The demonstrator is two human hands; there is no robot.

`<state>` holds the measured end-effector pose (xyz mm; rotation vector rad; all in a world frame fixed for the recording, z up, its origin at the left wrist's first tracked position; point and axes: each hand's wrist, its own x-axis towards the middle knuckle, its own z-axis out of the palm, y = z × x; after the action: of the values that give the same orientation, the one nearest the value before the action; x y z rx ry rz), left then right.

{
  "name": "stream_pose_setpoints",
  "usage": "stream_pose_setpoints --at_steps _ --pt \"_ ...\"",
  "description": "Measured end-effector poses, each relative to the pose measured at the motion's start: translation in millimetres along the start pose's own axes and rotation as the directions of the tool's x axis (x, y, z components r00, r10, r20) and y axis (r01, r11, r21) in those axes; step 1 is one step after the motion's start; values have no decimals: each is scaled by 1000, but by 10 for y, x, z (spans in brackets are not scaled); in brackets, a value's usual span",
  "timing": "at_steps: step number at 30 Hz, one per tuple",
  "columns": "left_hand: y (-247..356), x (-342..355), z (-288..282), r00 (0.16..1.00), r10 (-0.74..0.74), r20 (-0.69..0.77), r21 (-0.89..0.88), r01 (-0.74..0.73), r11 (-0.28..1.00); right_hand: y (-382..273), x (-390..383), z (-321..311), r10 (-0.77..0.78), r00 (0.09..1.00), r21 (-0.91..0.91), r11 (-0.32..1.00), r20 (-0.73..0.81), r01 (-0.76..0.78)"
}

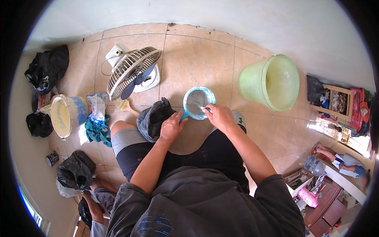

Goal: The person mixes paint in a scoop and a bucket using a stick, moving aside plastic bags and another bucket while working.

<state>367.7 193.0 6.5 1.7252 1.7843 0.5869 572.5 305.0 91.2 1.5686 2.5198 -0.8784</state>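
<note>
Between my knees, a turquoise dipper (pixel 213 94) holds grey paste (pixel 196 99). Its handle points toward my left hand (pixel 171 125), whose fingers are closed around it. My right hand (pixel 221 117) grips the pale upper end of a thin stirring tool (pixel 205 108) that reaches into the paste; the tool's lower end cannot be made out. A crumpled black plastic bag (pixel 150 123) lies against my left hand and left thigh.
A tilted desk fan (pixel 136 73) stands ahead on the left, and a green bucket (pixel 252 81) lies tipped at right. A paint-smeared pail (pixel 77 112), teal cloth (pixel 98 130) and black bags (pixel 77 170) are further left. Another person's arm (pixel 92 205) shows lower left; a second person (pixel 347 166) is far right.
</note>
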Motion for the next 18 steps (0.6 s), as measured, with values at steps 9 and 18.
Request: stream_pose_setpoints --at_steps 9,18 --pt "-17 0 -6 999 -36 34 -17 37 999 -153 -71 129 -105 994 -20 994 -26 105" --pt "-19 -1 3 999 -48 25 -10 48 999 -153 54 155 -236 972 -112 966 -5 234"
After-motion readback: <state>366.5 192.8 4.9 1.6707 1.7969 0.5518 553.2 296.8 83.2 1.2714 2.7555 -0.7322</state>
